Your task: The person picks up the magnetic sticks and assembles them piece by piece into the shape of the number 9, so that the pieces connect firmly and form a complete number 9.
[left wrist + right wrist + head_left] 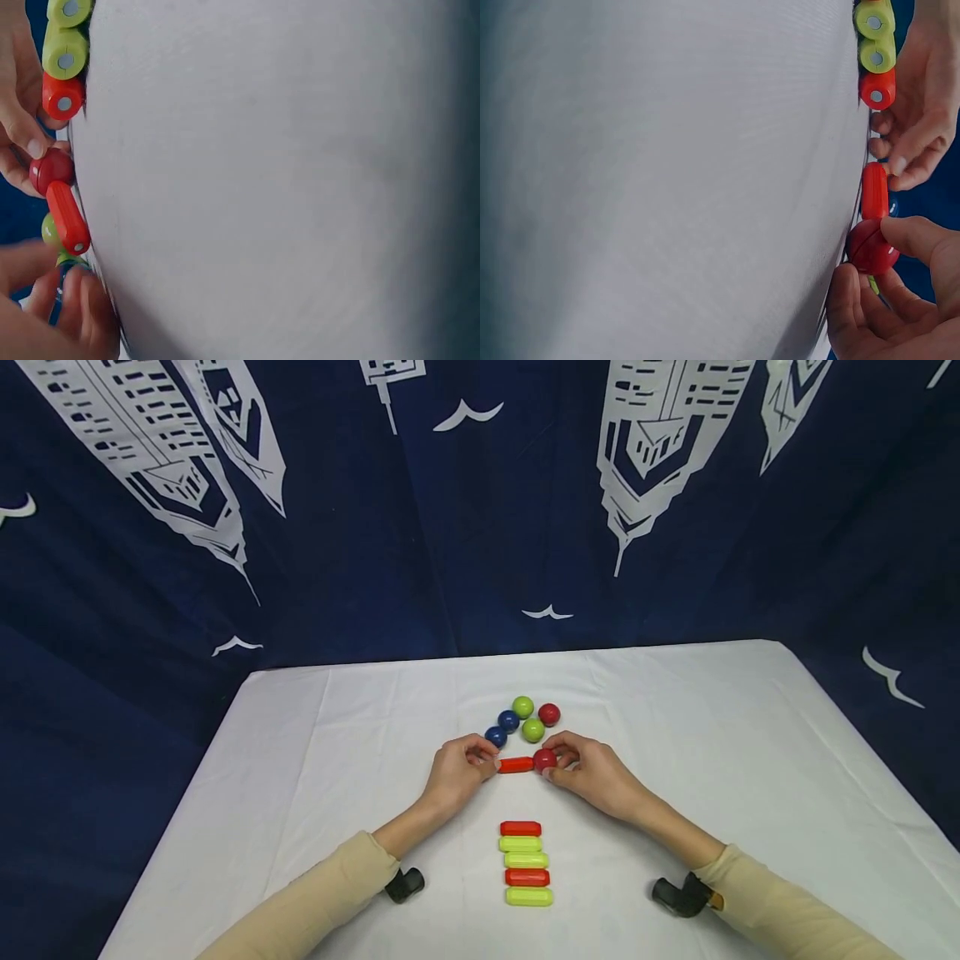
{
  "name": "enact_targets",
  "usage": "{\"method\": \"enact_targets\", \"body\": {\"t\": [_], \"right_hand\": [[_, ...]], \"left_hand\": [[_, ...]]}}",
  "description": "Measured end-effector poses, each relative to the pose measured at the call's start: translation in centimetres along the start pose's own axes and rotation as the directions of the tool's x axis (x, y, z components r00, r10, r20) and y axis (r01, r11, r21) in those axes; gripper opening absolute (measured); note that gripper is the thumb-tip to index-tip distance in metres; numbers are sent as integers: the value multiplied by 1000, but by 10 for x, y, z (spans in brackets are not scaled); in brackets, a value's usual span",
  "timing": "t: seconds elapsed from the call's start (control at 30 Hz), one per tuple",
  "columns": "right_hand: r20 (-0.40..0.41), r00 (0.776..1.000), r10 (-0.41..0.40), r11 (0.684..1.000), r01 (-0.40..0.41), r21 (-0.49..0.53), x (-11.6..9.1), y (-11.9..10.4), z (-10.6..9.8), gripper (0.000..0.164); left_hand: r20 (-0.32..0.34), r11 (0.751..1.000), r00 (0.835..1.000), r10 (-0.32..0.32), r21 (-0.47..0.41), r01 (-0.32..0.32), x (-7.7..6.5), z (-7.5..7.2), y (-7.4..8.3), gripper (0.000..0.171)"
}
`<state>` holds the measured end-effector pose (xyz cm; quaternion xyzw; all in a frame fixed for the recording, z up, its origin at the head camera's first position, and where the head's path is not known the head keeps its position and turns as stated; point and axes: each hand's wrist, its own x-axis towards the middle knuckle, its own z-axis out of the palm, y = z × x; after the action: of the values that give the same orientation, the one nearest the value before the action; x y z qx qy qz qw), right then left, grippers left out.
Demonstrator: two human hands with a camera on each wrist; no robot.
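My right hand [596,774] pinches a red ball [545,761] between thumb and fingers. A red magnetic stick [516,765] points left from that ball, its right end against it. By the stick's free end is my left hand [459,774]; in the left wrist view its fingers [81,304] are parted, and the stick's metal-tipped end shows uncovered. Just beyond the hands lie two blue balls [508,721], two green balls [532,730] and another red ball [549,715].
Nearer the body, several red and yellow-green magnetic sticks [527,860] lie in a column on the white tablecloth [360,727]. A dark blue curtain [465,543] with white prints hangs behind the table. Dark wrist devices [678,896] sit by the sleeves.
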<state>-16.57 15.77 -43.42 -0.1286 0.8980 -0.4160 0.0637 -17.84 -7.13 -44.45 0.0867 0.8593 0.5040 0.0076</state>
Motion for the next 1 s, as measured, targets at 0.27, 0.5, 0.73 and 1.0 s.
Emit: {"method": "enact_targets", "body": {"t": [0.27,0.5,0.73,1.0], "right_hand": [[3,1000,-2,1000,2,4,-1,1,0,32],[9,1000,4,1000,-4,11,0,3,0,32],[7,1000,21,999,-21,24,2,6,0,32],[10,1000,24,998,-25,52,1,7,0,33]], "left_hand": [[-97,1000,995,-9,-3,9,9,-2,1,27],[3,1000,1000,4,9,-4,18,-3,-6,33],[29,1000,1000,2,2,-2,21,-8,-8,29],[54,999,998,-35,-30,36,12,-15,-10,27]]}}
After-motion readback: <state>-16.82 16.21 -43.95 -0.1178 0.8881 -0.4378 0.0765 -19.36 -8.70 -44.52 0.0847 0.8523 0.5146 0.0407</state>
